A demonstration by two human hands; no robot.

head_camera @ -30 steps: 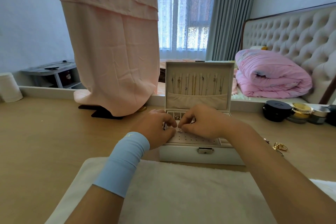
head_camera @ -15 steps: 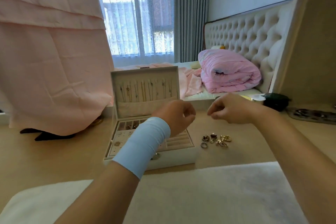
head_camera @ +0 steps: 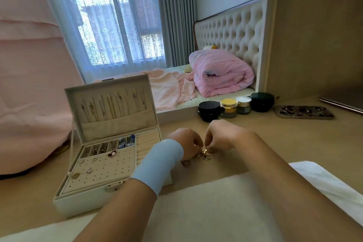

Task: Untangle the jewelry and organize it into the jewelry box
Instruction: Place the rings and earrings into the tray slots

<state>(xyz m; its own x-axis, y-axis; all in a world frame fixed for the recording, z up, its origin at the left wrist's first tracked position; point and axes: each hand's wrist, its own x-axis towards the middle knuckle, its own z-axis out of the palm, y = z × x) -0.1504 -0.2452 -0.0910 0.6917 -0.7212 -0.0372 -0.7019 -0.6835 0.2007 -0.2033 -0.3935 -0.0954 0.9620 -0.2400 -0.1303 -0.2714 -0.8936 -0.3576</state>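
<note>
Small clump of gold jewelry (head_camera: 204, 155) sits on the wooden tabletop (head_camera: 275, 143), just right of frame centre, w/ one loose piece nearer the bottom-left of the clump, beside the wrist. Both hands are right on it. Right hand (head_camera: 224, 137) comes in from the right, fingertips pressed together on a bright gold piece at the top of the clump, looks like a pinch, lifting slightly. Left hand (head_camera: 186, 142), blue wristband (head_camera: 157, 165) on the forearm, comes from the left, fingers curled down onto the same clump; can't tell exactly what it's holding, prob. steadying the tangle. So clump lies between the two sets of fingertips, no clear long axis, just a knot.

Key relation: jewelry box (head_camera: 110, 163) stands open to the left of the clump, centre-left of frame, lid up, necklaces hung inside lid, a few pieces already in the tray. Left hand is nearer the box. Freed piece prob. travels leftward, across the left forearm's side.
</note>
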